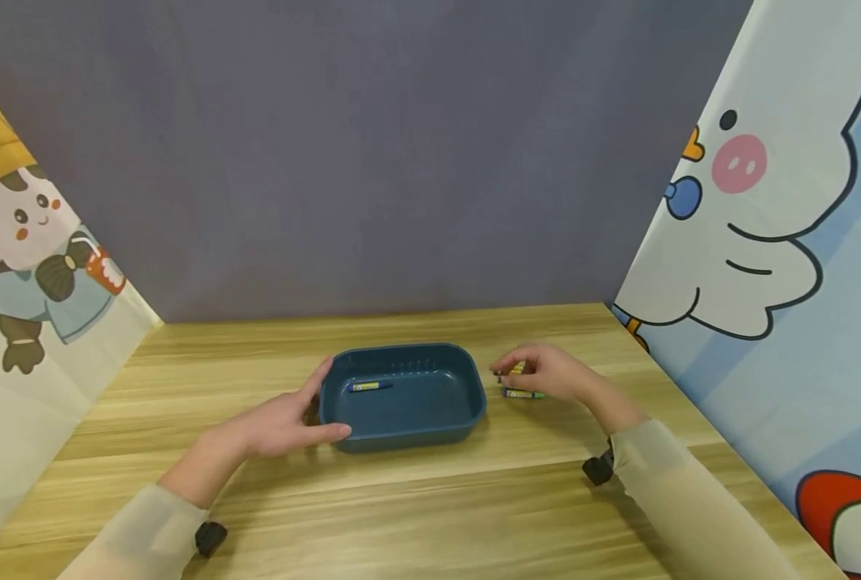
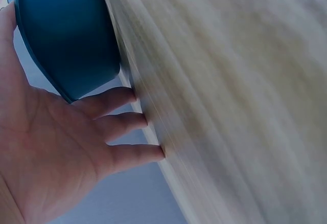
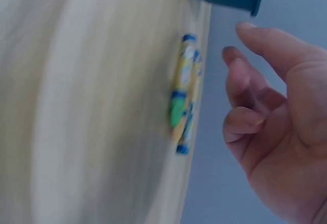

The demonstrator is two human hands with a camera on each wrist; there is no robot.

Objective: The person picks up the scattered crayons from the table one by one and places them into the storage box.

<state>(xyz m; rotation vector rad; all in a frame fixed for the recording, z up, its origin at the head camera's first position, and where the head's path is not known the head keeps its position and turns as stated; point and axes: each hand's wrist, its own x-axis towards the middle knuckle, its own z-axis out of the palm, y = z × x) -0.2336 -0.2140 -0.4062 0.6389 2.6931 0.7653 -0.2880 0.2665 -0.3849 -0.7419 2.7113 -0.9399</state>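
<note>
A dark blue rectangular basin [image 1: 416, 441] stands on the table. One blue crayon [image 1: 369, 386] with a yellow label lies inside it, towards the left. My left hand [image 1: 285, 423] is spread at the basin's left end, thumb on the near rim; the left wrist view shows its other fingers reaching down to the tabletop. Just right of the basin, my right hand [image 1: 549, 372] hovers over a few crayons, thumb and index finger apart and the other fingers bent. A green-tipped crayon [image 3: 181, 81] and an orange-tipped crayon [image 3: 194, 88] lie there side by side, partly hidden from above.
The wood-grain table [image 1: 430, 515] runs back to a grey backdrop [image 1: 401, 161]. Cartoon-printed panels stand along the left and right sides. Each wrist carries a small black device, such as the right one [image 1: 598, 469].
</note>
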